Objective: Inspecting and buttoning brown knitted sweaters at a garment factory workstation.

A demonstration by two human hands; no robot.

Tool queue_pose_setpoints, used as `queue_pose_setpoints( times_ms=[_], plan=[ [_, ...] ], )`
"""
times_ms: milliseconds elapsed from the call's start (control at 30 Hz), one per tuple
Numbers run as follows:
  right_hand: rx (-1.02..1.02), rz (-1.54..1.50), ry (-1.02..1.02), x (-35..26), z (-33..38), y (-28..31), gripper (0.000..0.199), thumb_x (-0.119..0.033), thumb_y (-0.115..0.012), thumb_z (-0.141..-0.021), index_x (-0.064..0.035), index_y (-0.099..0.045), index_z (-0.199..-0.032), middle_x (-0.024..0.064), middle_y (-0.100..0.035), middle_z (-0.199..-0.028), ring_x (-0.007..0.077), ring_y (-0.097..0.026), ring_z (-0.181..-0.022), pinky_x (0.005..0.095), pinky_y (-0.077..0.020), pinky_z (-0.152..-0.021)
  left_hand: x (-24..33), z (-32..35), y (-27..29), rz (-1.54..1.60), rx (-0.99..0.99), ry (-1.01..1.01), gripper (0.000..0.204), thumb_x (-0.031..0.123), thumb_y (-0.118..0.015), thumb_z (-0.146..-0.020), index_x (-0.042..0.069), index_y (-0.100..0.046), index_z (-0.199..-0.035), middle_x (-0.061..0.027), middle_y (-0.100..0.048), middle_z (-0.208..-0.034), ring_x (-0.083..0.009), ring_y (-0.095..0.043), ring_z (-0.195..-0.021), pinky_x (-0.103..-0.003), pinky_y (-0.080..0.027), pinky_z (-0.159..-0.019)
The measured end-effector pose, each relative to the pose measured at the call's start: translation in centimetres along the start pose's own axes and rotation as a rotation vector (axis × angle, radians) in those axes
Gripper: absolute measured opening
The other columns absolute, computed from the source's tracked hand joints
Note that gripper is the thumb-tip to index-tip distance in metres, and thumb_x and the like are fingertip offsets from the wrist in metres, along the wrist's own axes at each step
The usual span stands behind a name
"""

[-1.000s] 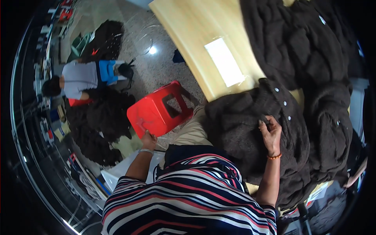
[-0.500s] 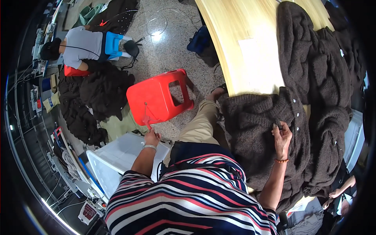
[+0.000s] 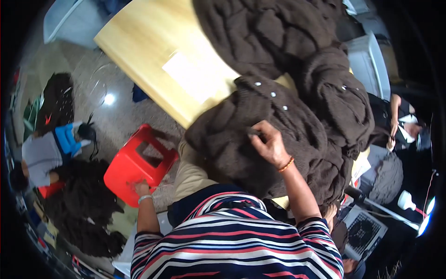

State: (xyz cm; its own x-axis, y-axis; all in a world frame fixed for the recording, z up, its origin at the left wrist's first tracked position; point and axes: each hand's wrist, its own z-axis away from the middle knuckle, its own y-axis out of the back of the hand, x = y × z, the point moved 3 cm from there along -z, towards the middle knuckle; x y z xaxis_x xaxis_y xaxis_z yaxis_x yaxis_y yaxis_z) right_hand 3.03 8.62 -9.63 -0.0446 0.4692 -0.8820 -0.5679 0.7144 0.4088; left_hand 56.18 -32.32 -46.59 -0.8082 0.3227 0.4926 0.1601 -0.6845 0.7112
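A dark brown knitted cardigan (image 3: 232, 139) lies bunched at the corner of the pale wooden table (image 3: 139, 35), with white buttons (image 3: 273, 94) along its edge. Over its middle is my right hand (image 3: 269, 145), fingers curled and thumb bent towards the forefinger. Something small and dark shows at the fingertips, too unclear to name. My left hand (image 3: 142, 188) is low on the left, in front of the red plastic stool (image 3: 121, 169). Its fingers are smeared by motion, so I cannot make out what they hold.
More brown knitwear (image 3: 274, 37) is heaped on the table's far side. Another brown pile (image 3: 83, 209) lies on the floor at left, beside a seated person (image 3: 42, 156). Another person's arms (image 3: 395, 116) show at right, near a lamp (image 3: 406, 201).
My view has swung right, so table and stool appear further left. My right hand, pinching the cardigan's knit before, now sits differently over it. My left hand has become blurred.
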Motion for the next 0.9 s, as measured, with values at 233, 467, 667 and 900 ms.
queue_pose_setpoints(
  times_ms=[233, 467, 667, 900],
  plan=[
    [0.055, 0.055, 0.109, -1.6, 2.5, 0.8, 0.016, -0.001, -0.063, -0.079, 0.0000, -0.062, -0.095, 0.0105, -0.060, -0.089, 0.0223, -0.061, -0.080, 0.0310, -0.0493, -0.072, 50.9, -5.5, 2.1, 0.802, -0.389, -0.071, 0.026, 0.024, -0.061, -0.097, 0.002, -0.061, -0.110, -0.0077, -0.064, -0.077, -0.0102, -0.055, -0.052, -0.024, -0.044, -0.044],
    [0.100, -0.051, 0.103, -2.2, 3.2, 1.0, 0.015, 0.000, -0.062, -0.080, 0.0003, -0.061, -0.096, 0.0131, -0.059, -0.089, 0.0262, -0.062, -0.079, 0.0336, -0.0507, -0.071, 70.5, -7.7, -5.5, 0.558, -0.816, 0.165, 0.040, 0.042, -0.061, -0.095, 0.007, -0.053, -0.114, -0.0103, -0.064, -0.078, -0.0132, -0.057, -0.051, -0.023, -0.045, -0.042],
    [0.218, -0.106, 0.096, -1.0, 4.1, 1.8, 0.016, -0.001, -0.062, -0.081, 0.0007, -0.060, -0.097, 0.0128, -0.060, -0.090, 0.0265, -0.062, -0.079, 0.0343, -0.0511, -0.071, 70.2, -8.9, -7.0, 0.740, -1.026, 0.141, 0.018, 0.015, -0.062, -0.095, 0.003, -0.060, -0.108, -0.0071, -0.063, -0.083, -0.0119, -0.056, -0.059, -0.021, -0.045, -0.050],
    [0.269, -0.100, 0.109, -2.7, 3.5, 2.9, 0.017, -0.006, -0.062, -0.082, 0.0014, -0.059, -0.097, 0.0151, -0.058, -0.090, 0.0335, -0.061, -0.087, 0.0393, -0.0523, -0.077, 72.2, -1.8, -2.3, 0.606, -0.877, -0.411, 0.036, -0.005, -0.061, -0.089, -0.003, -0.058, -0.125, -0.0045, -0.064, -0.094, -0.0055, -0.058, -0.071, -0.018, -0.048, -0.061]
  ],
)
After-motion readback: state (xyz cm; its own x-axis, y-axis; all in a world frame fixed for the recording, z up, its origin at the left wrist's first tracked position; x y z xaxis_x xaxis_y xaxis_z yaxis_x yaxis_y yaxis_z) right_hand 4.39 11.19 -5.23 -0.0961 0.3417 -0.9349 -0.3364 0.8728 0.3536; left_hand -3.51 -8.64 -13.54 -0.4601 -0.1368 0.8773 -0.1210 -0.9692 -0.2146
